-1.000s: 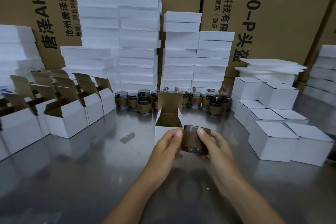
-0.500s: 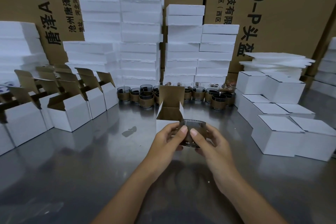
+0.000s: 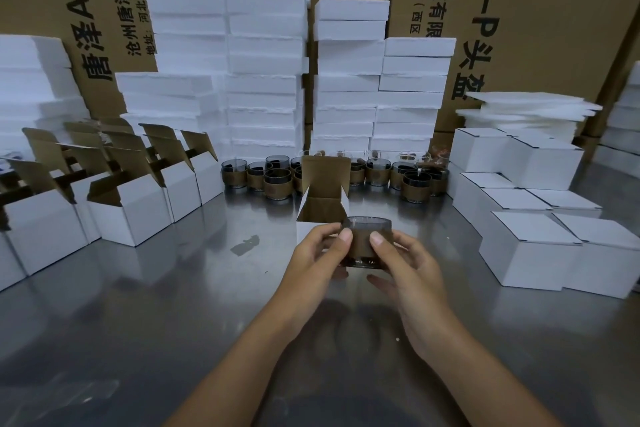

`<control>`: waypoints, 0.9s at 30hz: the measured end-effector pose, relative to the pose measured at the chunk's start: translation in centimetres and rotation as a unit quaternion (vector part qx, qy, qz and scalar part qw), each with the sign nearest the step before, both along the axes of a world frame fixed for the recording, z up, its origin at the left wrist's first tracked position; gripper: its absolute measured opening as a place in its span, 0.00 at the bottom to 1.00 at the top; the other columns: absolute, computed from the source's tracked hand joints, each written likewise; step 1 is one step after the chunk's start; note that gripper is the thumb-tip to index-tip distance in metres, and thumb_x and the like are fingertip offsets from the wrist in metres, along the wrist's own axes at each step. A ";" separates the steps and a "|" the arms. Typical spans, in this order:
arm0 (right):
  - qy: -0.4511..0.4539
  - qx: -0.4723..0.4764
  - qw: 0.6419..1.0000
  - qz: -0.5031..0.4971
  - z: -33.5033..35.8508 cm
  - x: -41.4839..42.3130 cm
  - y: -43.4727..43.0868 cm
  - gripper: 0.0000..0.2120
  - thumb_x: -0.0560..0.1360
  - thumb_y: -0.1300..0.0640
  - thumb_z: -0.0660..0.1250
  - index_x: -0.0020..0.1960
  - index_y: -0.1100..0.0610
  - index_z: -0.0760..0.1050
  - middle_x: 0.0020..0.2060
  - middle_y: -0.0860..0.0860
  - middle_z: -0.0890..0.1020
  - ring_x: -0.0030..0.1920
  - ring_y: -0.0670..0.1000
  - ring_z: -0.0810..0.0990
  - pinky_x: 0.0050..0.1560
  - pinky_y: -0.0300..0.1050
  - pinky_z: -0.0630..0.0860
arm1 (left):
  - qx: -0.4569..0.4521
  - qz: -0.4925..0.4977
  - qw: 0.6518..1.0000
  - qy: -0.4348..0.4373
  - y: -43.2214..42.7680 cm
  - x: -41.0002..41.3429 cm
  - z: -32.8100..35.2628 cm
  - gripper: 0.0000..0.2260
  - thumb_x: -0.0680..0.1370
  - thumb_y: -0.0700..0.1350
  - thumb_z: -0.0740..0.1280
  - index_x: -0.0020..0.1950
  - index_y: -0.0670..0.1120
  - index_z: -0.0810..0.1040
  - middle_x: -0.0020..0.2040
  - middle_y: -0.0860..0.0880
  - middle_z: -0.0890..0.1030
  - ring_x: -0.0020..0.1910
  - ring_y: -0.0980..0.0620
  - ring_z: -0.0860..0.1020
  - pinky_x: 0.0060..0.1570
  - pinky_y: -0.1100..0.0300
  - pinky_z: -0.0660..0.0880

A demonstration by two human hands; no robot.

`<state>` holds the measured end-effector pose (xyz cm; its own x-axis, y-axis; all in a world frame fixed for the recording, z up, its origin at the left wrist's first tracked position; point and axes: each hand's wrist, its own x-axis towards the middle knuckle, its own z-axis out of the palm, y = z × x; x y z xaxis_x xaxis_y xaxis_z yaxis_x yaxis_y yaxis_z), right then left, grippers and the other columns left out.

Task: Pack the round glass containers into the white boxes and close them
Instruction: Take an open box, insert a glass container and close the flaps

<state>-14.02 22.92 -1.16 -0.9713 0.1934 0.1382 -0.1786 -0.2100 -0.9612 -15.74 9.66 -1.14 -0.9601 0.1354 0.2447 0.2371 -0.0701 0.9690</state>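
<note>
A round glass container (image 3: 362, 242) with a brown paper band is held upright between both hands above the steel table. My left hand (image 3: 317, 251) grips its left side and my right hand (image 3: 403, 265) its right side, thumbs on the front. Just behind it stands an open white box (image 3: 323, 199) with its brown lid flap raised. Several more banded glass containers (image 3: 277, 182) stand in a row farther back.
Open white boxes (image 3: 128, 215) with raised flaps line the left side. Closed white boxes (image 3: 530, 246) are grouped at the right. White foam slabs (image 3: 263, 55) are stacked high at the back before large cardboard cartons (image 3: 540, 10). The steel table (image 3: 138, 315) spreads in front.
The container was tipped toward the box half a second ago; it is upright again now. Both hands stayed around it just in front of the open box.
</note>
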 end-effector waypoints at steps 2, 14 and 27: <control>-0.016 -0.039 0.999 0.023 0.2 -0.1 0.3 0.09 0.73 0.51 0.67 0.50 0.54 0.79 0.41 0.50 0.85 0.45 0.47 0.83 0.44 0.46 0.77 | 0.005 -0.010 1.000 -0.003 -0.1 0.0 0.0 0.16 0.75 0.54 0.63 0.61 0.50 0.76 0.54 0.46 0.80 0.51 0.54 0.80 0.52 0.59 0.78; -0.063 -0.109 0.989 0.083 -0.2 -0.5 0.3 0.20 0.80 0.44 0.52 0.55 0.54 0.77 0.41 0.51 0.86 0.43 0.50 0.84 0.44 0.47 0.76 | -0.006 -0.010 0.999 0.049 -0.1 0.1 0.0 0.21 0.67 0.57 0.69 0.58 0.55 0.75 0.43 0.54 0.80 0.42 0.59 0.80 0.41 0.67 0.75; -0.073 -0.120 0.985 0.101 0.5 -0.1 0.2 0.18 0.81 0.47 0.52 0.55 0.55 0.77 0.48 0.54 0.84 0.48 0.52 0.82 0.44 0.46 0.75 | 0.036 -0.023 0.999 0.024 -0.5 -0.5 -0.5 0.19 0.66 0.53 0.71 0.57 0.56 0.78 0.44 0.53 0.81 0.44 0.55 0.81 0.44 0.64 0.77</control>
